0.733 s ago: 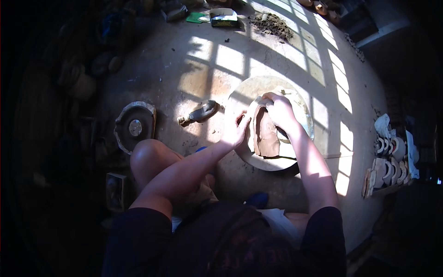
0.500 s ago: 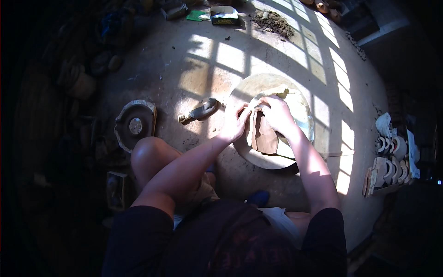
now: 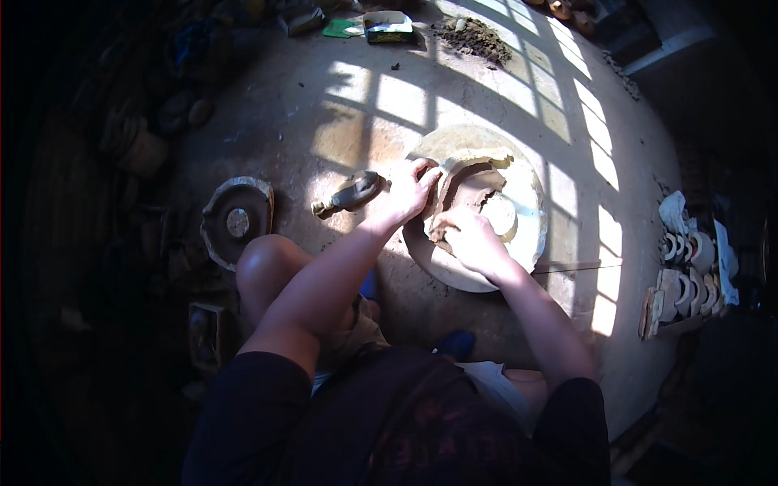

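A pale curved mould (image 3: 492,155) sits on a round, light-coloured disc (image 3: 429,143) in front of me. A brown slab of wet clay (image 3: 472,188) lies against the mould's inner wall, with a ragged inner edge. My left hand (image 3: 409,194) is at the left side of the mould, fingers curled over its rim. Nearer to me, my right hand (image 3: 472,236) presses bent fingers on the near end of the clay; its fingertips are partly hidden. Left of the disc, a dark, rounded tool with a light end (image 3: 350,193) lies on the floor.
Another round mould lined with brown clay (image 3: 236,193) rests on the floor at left. Far off are an open box (image 3: 387,28), a green sheet (image 3: 340,29) and a heap of clay lumps (image 3: 478,40). Several curved mould pieces (image 3: 685,287) stand at right.
My right hand has moved from the far part of the mould toward me. The clay flap that hung toward me now lies along the mould's wall. My left hand stays at the rim.
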A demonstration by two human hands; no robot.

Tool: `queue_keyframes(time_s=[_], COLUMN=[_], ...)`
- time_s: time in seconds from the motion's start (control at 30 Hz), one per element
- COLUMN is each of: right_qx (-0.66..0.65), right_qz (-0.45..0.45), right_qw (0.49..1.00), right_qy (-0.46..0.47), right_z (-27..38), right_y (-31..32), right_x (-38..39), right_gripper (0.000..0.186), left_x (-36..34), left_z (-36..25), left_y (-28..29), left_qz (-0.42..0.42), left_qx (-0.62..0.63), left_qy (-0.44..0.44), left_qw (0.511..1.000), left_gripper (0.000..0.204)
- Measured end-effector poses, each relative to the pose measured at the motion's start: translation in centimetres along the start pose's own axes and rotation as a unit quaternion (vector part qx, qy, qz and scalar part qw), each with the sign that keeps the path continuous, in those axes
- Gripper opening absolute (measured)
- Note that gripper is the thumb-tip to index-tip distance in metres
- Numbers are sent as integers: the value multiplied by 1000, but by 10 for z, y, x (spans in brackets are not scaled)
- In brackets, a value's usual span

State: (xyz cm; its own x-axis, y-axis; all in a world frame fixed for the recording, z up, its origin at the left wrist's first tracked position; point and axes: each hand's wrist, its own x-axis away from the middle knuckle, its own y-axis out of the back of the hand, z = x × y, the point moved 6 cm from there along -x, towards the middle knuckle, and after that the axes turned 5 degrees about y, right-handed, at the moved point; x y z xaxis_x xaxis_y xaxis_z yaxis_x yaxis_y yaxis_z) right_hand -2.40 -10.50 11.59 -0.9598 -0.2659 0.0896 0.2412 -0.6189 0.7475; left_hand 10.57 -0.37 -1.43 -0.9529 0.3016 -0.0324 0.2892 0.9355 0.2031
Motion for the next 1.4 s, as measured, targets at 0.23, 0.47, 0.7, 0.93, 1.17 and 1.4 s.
queue_keyframes(time_s=[0.23,0.47,0.7,0.93,1.17,1.4], right_qx=[-165,-123,46,127,153,206], right_qz=[-128,-206,-144,-117,16,29], right_qw=[978,963,988,981,987,978], right_qy=[-16,-121,-28,87,-52,-11], right_z=[9,18,18,-1,27,-8], right_y=[25,56,28,-2,1,-24], right_x=[22,-27,-47,-66,-73,0], right_gripper=[29,27,20,21,20,18], left_x=[-11,44,76,121,122,119], left_z=[-44,-92,-8,-6,-7,25], left_y=[36,21,38,-29,-30,-40], left_qz=[-103,57,-102,19,-15,-4], left_qx=[194,325,277,302,410,356], left_qy=[48,109,218,378,363,280], left_qw=[974,938,930,875,837,892], left_gripper=[24,15,14,23,29,20])
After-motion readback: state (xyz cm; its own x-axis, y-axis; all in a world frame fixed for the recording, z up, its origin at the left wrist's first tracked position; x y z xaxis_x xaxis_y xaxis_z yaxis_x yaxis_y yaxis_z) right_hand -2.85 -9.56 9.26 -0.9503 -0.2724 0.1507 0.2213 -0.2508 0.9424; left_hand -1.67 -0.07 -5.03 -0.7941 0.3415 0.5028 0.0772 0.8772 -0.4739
